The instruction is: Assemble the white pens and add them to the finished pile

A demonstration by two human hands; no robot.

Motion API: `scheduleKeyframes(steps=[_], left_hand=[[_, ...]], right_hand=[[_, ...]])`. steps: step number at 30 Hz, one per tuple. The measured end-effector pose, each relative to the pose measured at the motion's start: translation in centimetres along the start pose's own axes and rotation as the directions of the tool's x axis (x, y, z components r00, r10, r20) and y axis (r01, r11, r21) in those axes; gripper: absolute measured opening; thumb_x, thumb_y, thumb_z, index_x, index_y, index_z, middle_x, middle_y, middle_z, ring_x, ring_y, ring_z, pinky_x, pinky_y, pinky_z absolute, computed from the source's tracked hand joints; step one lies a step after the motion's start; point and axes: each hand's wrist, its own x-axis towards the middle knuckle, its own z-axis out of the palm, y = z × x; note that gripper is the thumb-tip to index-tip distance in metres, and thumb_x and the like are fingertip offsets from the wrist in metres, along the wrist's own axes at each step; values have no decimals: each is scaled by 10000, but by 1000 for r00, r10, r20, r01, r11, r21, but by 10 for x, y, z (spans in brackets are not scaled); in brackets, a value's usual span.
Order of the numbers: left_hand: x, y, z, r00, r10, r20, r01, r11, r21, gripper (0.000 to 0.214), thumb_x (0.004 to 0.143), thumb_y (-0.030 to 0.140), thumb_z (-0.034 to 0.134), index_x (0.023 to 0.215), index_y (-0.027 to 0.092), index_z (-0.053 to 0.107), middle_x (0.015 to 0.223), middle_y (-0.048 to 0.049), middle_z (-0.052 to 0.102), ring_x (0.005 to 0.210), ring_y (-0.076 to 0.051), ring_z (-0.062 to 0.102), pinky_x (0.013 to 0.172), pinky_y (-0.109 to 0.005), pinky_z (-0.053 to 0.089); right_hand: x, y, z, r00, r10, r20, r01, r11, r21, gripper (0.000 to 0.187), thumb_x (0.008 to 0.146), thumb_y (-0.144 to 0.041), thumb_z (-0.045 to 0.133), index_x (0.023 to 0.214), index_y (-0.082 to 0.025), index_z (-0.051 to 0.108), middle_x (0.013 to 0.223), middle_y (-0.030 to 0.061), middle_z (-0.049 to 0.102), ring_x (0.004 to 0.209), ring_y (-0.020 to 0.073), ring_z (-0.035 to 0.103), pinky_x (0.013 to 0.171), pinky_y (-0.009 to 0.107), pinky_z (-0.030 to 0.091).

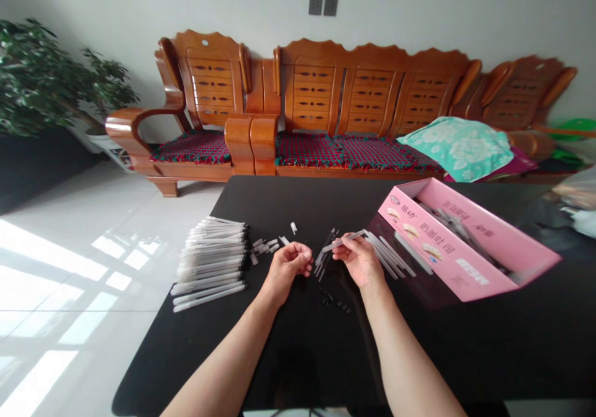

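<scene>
My right hand (pixel 359 262) pinches a clear pen barrel (pixel 347 239) that points up and to the right, just above a fan of black refills (pixel 325 257) and loose clear barrels (pixel 388 252). My left hand (pixel 289 267) is curled a short way to its left, fingertips pressed together on something too small to name. A neat stack of finished clear pens with black ends (pixel 212 260) lies further left on the black table (pixel 465 342). Small caps (pixel 265 246) are scattered between the stack and my left hand.
An open pink box (pixel 465 249) with more parts lies at the right. Tiny black pieces (pixel 336 302) sit near my right wrist. Wooden sofas (pixel 354 107) stand behind the table, a potted plant (pixel 41 76) at far left, white tiled floor at left.
</scene>
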Motion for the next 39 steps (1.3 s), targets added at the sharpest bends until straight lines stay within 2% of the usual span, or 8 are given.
scheduleKeyframes(steps=[6,15,27,31,35,37,39], left_hand=[[0,3,2,999,-34,-1,34,996,-84,305,687,323,821,804,117,628,724,-38,677,592,-88,605,578,-190,487],[0,1,3,999,-54,9,54,997,-56,313,676,336,824,787,120,626,684,-27,670,585,-94,604,578,-198,482],[1,-4,2,999,-1,-37,0,1000,-22,298,696,323,814,777,119,613,673,-33,689,581,-102,627,595,-210,511],[3,-7,3,997,46,-68,-44,998,36,296,692,334,809,763,127,609,664,-33,686,594,-127,645,603,-241,539],[2,-8,5,981,176,-78,-158,967,199,267,706,335,788,742,137,614,625,-16,658,578,-132,635,596,-248,541],[1,-7,7,971,228,-72,-204,946,251,265,711,345,783,789,142,632,648,-10,658,591,-130,637,602,-241,540],[0,-6,8,969,232,-81,-205,947,248,325,719,390,775,887,143,648,714,-20,672,620,-140,652,591,-242,548]], right_hand=[[-4,1,8,998,13,58,-10,998,-54,184,695,-220,818,808,-152,689,759,60,763,607,182,729,538,251,619],[-6,0,12,999,10,53,-6,997,-73,190,687,-211,820,803,-147,683,755,66,758,602,192,728,530,259,613],[-6,3,12,998,-12,61,20,991,-133,183,706,-226,811,794,-140,676,755,75,760,603,188,726,548,262,613],[-6,4,13,999,-8,45,13,991,-130,210,692,-230,825,796,-143,665,738,72,756,596,197,728,537,267,615],[-5,6,11,1000,4,29,0,991,-137,219,692,-240,830,792,-149,658,682,49,742,559,197,722,498,264,612],[-4,6,10,1000,11,19,-9,991,-133,225,690,-245,835,790,-151,657,666,44,737,541,197,718,485,262,610],[-4,6,10,1000,7,12,-6,993,-117,232,686,-246,839,793,-151,656,671,48,740,543,198,719,488,262,611]])
